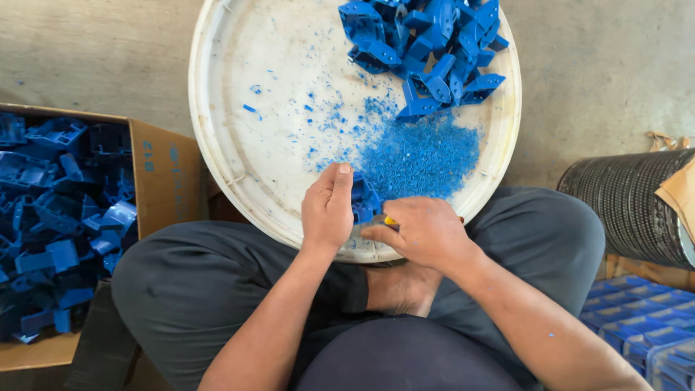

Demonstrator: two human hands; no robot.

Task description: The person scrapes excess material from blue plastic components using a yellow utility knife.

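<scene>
My left hand grips a blue plastic part over the near rim of a round white tray. My right hand is closed on a small tool with a yellow handle, its tip against the same part. Fine blue shavings lie heaped just beyond my hands. A pile of blue plastic parts fills the tray's far right. The tool's blade is hidden by my fingers.
A cardboard box at the left holds many more blue parts. A dark ribbed roll lies at the right, with blue trays below it. My crossed legs in dark trousers sit under the tray on a concrete floor.
</scene>
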